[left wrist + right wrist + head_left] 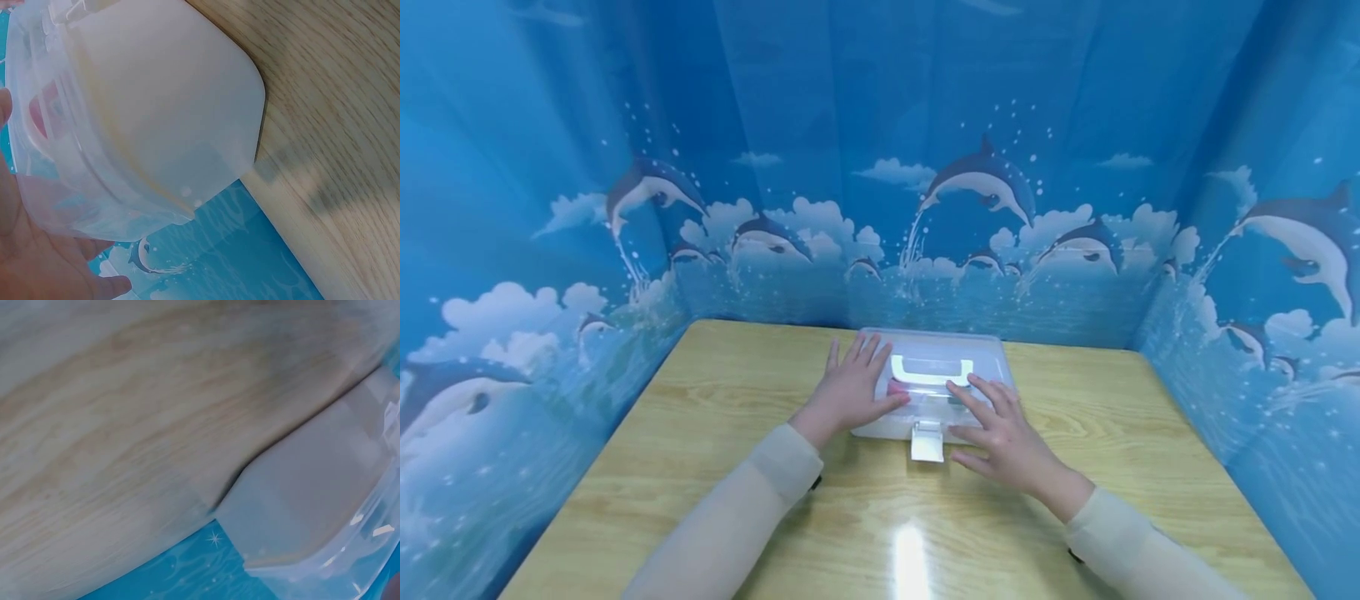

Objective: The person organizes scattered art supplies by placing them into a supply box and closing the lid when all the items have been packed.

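Observation:
A translucent plastic storage box (942, 343) with a lid stands on the table, its white carry handle (932, 378) lying across the top. At the front, the white latch (927, 444) sticks outward, away from the wall of the box. Something reddish (47, 112) shows faintly through the clear lid in the left wrist view. My left hand (847, 390) rests on the lid's left side, fingers spread. Over the front right part of the lid lies my right hand (1003, 437), its fingers extended near the handle and latch. The right wrist view shows the box's side wall (306, 494).
The box stands toward the far side of the wood-grain table (752, 367). A blue curtain (880, 167) printed with dolphins hangs behind the table and along both sides.

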`<action>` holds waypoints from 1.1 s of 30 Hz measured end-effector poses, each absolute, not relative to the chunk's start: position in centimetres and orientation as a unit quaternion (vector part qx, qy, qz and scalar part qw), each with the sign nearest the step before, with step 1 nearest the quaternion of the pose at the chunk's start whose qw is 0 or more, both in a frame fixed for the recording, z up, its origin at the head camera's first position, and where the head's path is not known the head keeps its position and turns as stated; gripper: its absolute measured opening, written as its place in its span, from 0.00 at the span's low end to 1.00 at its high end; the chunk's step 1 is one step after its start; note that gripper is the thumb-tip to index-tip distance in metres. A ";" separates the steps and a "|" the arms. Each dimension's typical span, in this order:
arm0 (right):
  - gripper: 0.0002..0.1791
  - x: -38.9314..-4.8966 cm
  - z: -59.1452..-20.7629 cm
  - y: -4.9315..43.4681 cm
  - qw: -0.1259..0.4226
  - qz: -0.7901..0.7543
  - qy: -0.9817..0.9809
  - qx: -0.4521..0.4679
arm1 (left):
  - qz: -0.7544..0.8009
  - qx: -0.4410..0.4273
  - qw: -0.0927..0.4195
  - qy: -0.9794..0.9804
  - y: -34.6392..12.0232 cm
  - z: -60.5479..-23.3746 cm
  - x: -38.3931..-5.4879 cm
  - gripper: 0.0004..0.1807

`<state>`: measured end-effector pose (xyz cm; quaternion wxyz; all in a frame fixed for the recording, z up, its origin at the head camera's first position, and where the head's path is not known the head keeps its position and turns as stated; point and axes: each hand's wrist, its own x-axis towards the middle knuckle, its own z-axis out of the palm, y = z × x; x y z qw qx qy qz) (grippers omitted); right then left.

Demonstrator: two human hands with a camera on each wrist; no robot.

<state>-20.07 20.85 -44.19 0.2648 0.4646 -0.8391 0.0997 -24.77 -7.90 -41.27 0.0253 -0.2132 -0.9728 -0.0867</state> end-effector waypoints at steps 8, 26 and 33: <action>0.19 -19.8 -44.4 19.9 0.236 0.075 -0.846 0.471 | -0.086 -0.209 0.023 -0.974 -7.8 -41.1 -24.7 0.52; 0.19 -19.7 -45.1 19.0 0.200 0.036 -0.868 0.452 | -0.090 -0.209 0.024 -0.973 -7.8 -41.1 -24.6 0.52; 0.14 -19.7 -45.7 18.6 0.197 0.019 -0.872 0.448 | -0.091 -0.212 0.027 -0.973 -7.8 -41.1 -24.7 0.52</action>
